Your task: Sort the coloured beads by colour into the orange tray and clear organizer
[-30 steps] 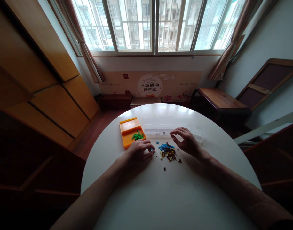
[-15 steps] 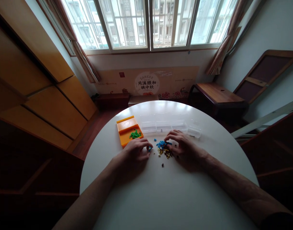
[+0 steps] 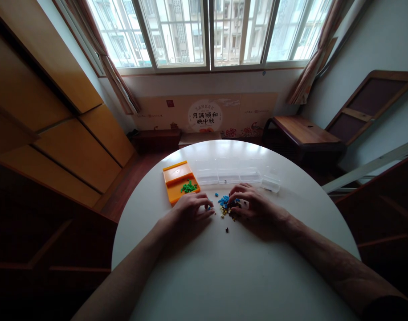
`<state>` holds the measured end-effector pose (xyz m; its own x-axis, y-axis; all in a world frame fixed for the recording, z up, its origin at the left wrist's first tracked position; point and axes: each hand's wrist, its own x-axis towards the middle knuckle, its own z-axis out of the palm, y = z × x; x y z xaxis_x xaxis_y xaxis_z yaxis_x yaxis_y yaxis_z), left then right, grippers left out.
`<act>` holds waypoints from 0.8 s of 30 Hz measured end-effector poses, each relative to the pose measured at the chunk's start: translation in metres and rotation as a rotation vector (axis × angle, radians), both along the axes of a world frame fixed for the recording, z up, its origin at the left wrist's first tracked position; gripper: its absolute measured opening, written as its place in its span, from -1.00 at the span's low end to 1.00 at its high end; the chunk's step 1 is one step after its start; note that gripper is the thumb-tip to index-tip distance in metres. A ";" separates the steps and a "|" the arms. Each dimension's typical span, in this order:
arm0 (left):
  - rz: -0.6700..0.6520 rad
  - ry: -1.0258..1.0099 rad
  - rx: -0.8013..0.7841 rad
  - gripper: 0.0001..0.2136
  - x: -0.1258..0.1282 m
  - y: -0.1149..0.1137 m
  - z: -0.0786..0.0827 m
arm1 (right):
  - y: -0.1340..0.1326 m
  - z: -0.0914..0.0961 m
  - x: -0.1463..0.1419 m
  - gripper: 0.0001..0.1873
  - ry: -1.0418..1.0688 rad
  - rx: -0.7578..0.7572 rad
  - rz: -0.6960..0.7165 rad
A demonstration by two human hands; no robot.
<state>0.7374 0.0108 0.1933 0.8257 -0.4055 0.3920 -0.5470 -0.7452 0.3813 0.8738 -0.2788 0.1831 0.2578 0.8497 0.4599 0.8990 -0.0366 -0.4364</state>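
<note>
On the white round table, a small pile of tiny blue bricks (image 3: 223, 201) lies next to yellow and dark pieces (image 3: 226, 210). The curled fingers of my right hand (image 3: 257, 203) reach into the pile from the right, thumb and forefinger apart over the pieces. My left hand (image 3: 191, 207) rests left of the pile with its thumb and forefinger apart. A few small blue pieces (image 3: 210, 206) sit by its fingertips, partly hidden. An orange tray (image 3: 173, 194) holding green pieces (image 3: 189, 187) is just beyond my left hand.
A clear compartment box (image 3: 228, 177) stands behind the pile, with a small clear container (image 3: 271, 183) at its right. One dark piece (image 3: 227, 230) lies apart, nearer me. The table's (image 3: 224, 281) curved far edge faces a wooden chair (image 3: 302, 130) and the window wall.
My right thumb and fingers have moved slightly left, further over the pile. My left thumb and forefinger have shifted slightly right. The tray and boxes stay in place.
</note>
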 end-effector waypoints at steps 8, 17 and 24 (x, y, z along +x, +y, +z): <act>-0.017 0.016 -0.002 -0.90 0.000 0.000 0.000 | 0.002 0.006 -0.005 -0.96 -0.013 0.006 -0.002; 0.003 0.001 0.016 -0.86 0.001 -0.001 -0.001 | 0.006 0.007 -0.008 -0.97 0.015 0.046 0.011; 0.005 0.009 0.011 -0.87 0.001 -0.002 -0.006 | 0.006 0.006 -0.007 -0.96 0.038 0.049 0.009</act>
<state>0.7386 0.0088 0.1873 0.8310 -0.4061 0.3802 -0.5403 -0.7520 0.3776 0.8670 -0.2728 0.1892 0.2683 0.8286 0.4914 0.8821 -0.0063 -0.4710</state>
